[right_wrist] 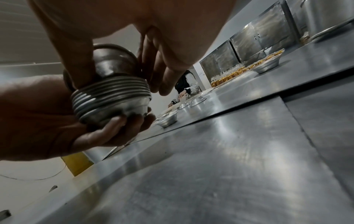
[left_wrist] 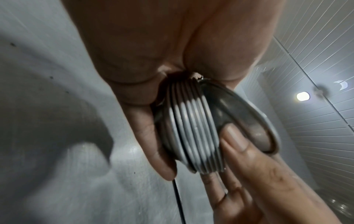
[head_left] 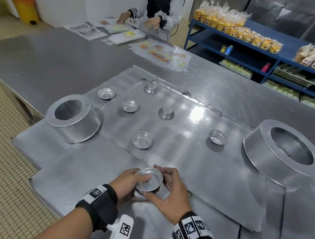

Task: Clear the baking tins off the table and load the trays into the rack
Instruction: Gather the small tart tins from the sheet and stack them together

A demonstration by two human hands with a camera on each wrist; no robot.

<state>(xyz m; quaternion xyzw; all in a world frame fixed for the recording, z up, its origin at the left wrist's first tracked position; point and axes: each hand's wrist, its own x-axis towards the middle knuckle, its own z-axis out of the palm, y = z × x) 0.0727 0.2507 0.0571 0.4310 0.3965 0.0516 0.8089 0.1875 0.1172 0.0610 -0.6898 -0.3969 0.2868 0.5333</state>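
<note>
Low in the head view, my left hand (head_left: 137,186) grips a nested stack of small round tins (head_left: 140,194) from the left and beneath. My right hand (head_left: 163,184) pinches one more small tin (head_left: 150,180), tilted on top of the stack. In the left wrist view the stack (left_wrist: 193,136) shows several rims, with the tilted tin (left_wrist: 249,121) beside them. In the right wrist view the stack (right_wrist: 111,97) sits under that tin (right_wrist: 113,60). Several loose small tins lie on the flat trays (head_left: 225,181), the nearest being (head_left: 142,140). Two large round tins stand at left (head_left: 74,118) and right (head_left: 285,152).
The trays overlap on a steel table (head_left: 59,58) whose left edge drops to a tiled floor. Another person (head_left: 162,6) handles plastic bags (head_left: 160,54) at the far end. Blue shelves (head_left: 246,50) of packed bread stand behind on the right. A yellow bin (head_left: 24,7) is far left.
</note>
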